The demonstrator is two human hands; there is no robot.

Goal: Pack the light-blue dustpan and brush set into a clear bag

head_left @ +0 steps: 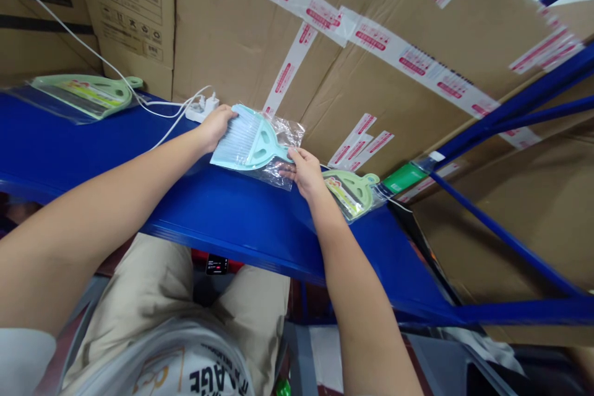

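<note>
A light-blue brush and dustpan set [260, 141], partly inside a clear plastic bag [291, 132], is held between my hands just above the blue shelf [241, 210]. My left hand [217, 129] grips the bristle end at its upper left corner. With thumb and fingers, my right hand [304, 170] pinches the handle end through or beside the film; I cannot tell which. Right of that hand lies a green bagged dustpan set [350, 192]. Another green bagged dustpan set [88, 93] rests at the far left of the shelf.
A white power strip [202, 110] with plugs and white cables stands behind my left hand. Large taped cardboard boxes [241, 31] form the back wall. Blue metal braces [505, 235] and a green packet [406, 178] are at the right. A phone [216, 264] lies below the shelf edge.
</note>
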